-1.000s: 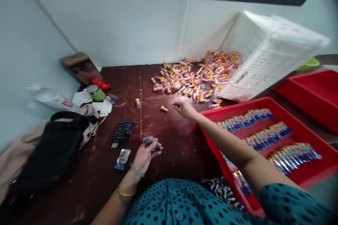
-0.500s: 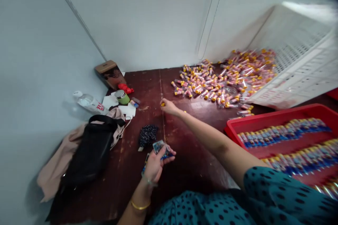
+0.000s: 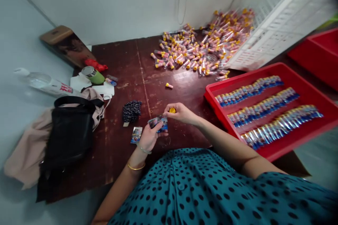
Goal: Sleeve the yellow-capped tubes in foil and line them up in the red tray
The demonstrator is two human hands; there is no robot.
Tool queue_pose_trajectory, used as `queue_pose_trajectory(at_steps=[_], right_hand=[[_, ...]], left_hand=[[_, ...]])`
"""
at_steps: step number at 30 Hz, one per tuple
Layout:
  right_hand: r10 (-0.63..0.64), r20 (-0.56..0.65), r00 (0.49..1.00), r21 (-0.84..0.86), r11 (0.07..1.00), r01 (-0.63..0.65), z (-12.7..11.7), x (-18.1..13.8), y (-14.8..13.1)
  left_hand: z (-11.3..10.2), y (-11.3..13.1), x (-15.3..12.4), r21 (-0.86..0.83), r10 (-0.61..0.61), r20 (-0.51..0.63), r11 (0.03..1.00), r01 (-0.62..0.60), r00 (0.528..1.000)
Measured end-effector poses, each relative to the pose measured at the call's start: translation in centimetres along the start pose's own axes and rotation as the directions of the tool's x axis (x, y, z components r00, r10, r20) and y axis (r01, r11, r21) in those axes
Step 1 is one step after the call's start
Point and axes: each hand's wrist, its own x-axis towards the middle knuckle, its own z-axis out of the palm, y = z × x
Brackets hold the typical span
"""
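Note:
My left hand (image 3: 150, 135) is closed on a small bunch of blue printed packets (image 3: 161, 123), pinched under the thumb. My right hand (image 3: 182, 112) holds a yellow-capped tube (image 3: 172, 110) between thumb and fingers, close beside the packets; most of the tube is hidden, and I cannot tell whether it touches them. One more blue printed packet (image 3: 136, 135) lies flat on the table left of my left hand. Beyond my hands lies a single tube with a yellow cap and pink body (image 3: 169, 85).
Many pink-and-yellow tubes (image 3: 190, 52) are heaped by the wall beside a tilted white crate (image 3: 266, 47). Rows of filled packets lie in a red tray (image 3: 274, 147) at right. At left are a dark patterned cloth (image 3: 131, 111), black bag (image 3: 70, 132), water bottle (image 3: 50, 82) and green tin (image 3: 94, 75).
My right hand has come back from farther out on the table to beside my left hand, bringing the yellow-capped tube. The view has shifted, showing more of the red tray.

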Motion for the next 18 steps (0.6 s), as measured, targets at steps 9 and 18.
queue_pose_trajectory(at_steps=[9, 18], right_hand=[[0.03, -0.241, 0.97, 0.217, 0.976, 0.024, -4.6, -5.4, 2.2], [0.17, -0.296, 0.94, 0.684, 0.725, 0.085, -5.9, -7.8, 1.5]], left_hand=[[2.0, -2.6, 0.4, 0.153, -0.025, 0.069, 0.988, 0.014, 0.997], [5.0, -2.6, 0.2, 0.21, -0.134, 0.158, 0.973, 0.1, 0.978]])
